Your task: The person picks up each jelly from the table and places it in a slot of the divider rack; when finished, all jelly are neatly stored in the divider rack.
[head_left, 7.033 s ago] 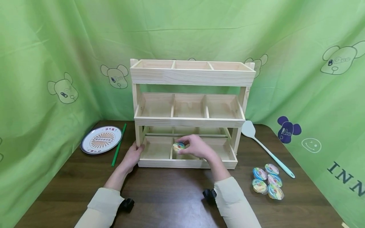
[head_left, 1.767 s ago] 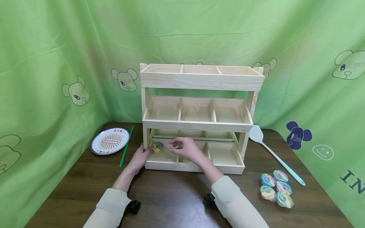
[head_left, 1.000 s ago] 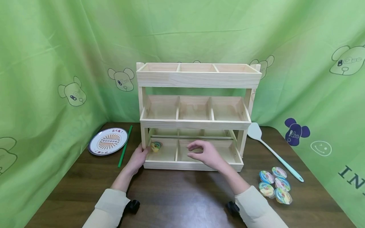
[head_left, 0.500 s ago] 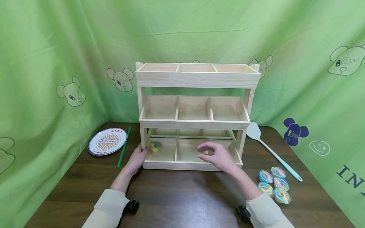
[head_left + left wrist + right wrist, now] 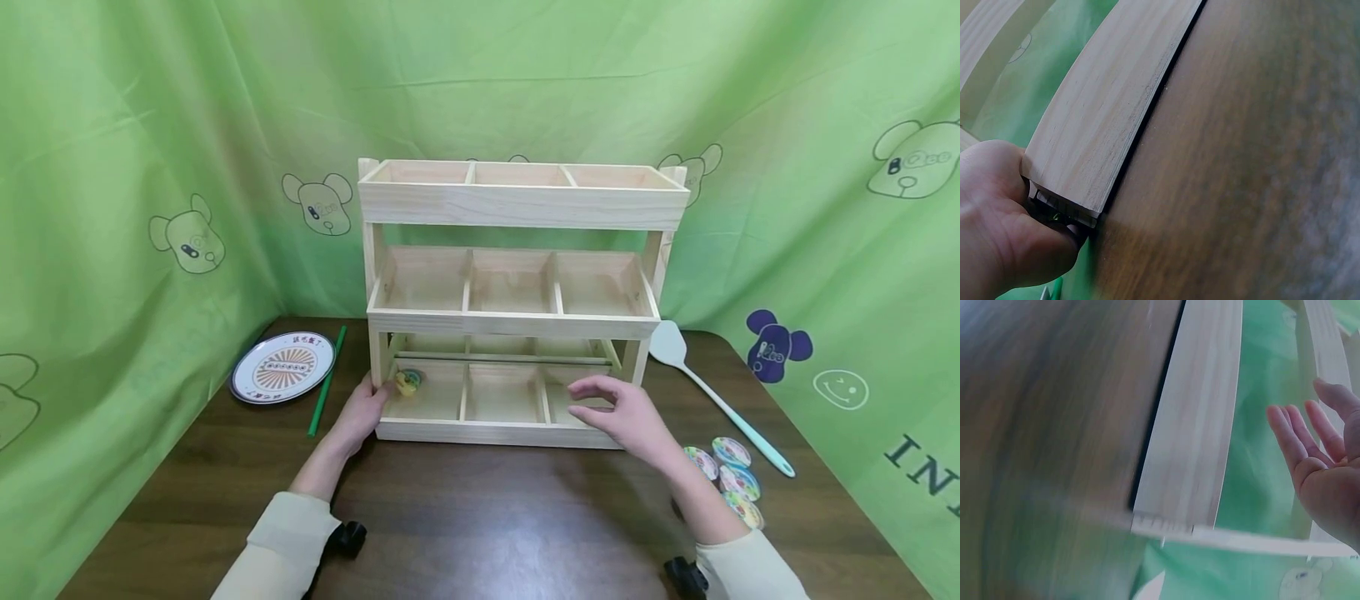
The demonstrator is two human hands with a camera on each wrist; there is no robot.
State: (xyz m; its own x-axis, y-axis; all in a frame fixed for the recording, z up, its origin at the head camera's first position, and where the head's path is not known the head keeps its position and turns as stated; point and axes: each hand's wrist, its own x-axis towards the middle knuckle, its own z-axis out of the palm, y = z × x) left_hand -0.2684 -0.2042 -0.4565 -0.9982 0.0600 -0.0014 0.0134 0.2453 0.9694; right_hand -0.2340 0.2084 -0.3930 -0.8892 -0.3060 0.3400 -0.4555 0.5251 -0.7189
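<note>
A pale wooden rack (image 5: pixel 517 207) with three tiers, each divided into compartments, stands on the table. One small cup with a colourful lid (image 5: pixel 408 382) lies tilted in the bottom tier's left compartment. The left hand (image 5: pixel 362 414) grips the rack's lower left end; in the left wrist view that hand (image 5: pixel 1004 219) is at the corner of the wooden board (image 5: pixel 1104 100), its fingertips hidden. Over the bottom tier's right end hovers the right hand (image 5: pixel 624 417), fingers apart and holding nothing. The right wrist view shows this hand (image 5: pixel 1329 456) beside the front board (image 5: pixel 1194 412), not touching it.
Several lidded cups (image 5: pixel 738 482) sit on the table at the right, partly behind the right forearm. A pale blue spatula (image 5: pixel 731 421) lies beyond them. At the left are a white plate (image 5: pixel 281 368) and a green stick (image 5: pixel 327 383). Green cloth hangs behind.
The right hand, which held a cup earlier, has moved right across the bottom tier, away from the cup now in the left compartment. The left hand keeps its grip on the rack.
</note>
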